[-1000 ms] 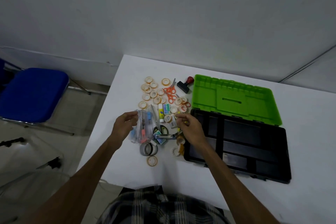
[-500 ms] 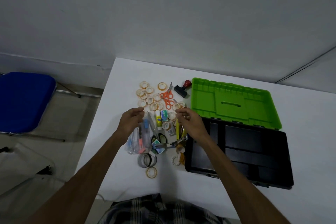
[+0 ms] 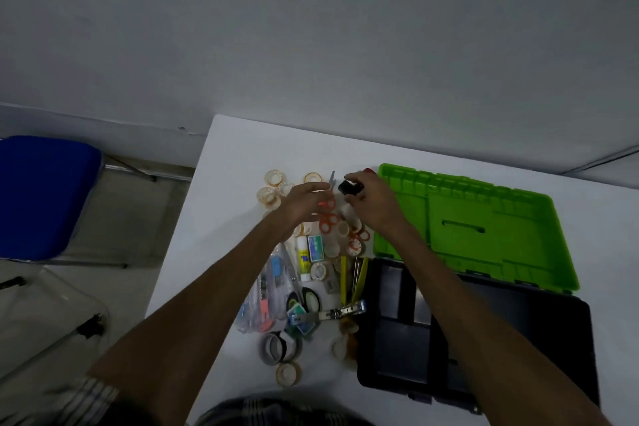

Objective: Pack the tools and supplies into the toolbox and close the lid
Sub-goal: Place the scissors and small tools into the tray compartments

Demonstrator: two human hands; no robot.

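Both hands are now reaching to the far end of the supply pile, having left the pen bundle and mid-pile items they were hovering over a moment ago. The right hand (image 3: 371, 206) is closing its fingers around the black stamp (image 3: 350, 187), thumb and forefinger pinching its body, with the red knob just showing beyond. The left hand (image 3: 304, 202) is lying over the orange scissors (image 3: 327, 214) with fingers extended and loosely together; whether it is actually gripping them cannot be told. Judged from this, the first pick-up is only beginning and packing proper is not yet started. The toolbox (image 3: 484, 349) is sitting open on the right of the white surface (image 3: 221, 218), its black compartmented base nearest the person and holding nothing visible, its green lid (image 3: 484, 218) lying flat on the far side. Tape rolls (image 3: 273, 180), a glue stick (image 3: 303, 256), a stapler (image 3: 340, 313) and the bagged pens (image 3: 266, 301) are waiting loose just left of the base.
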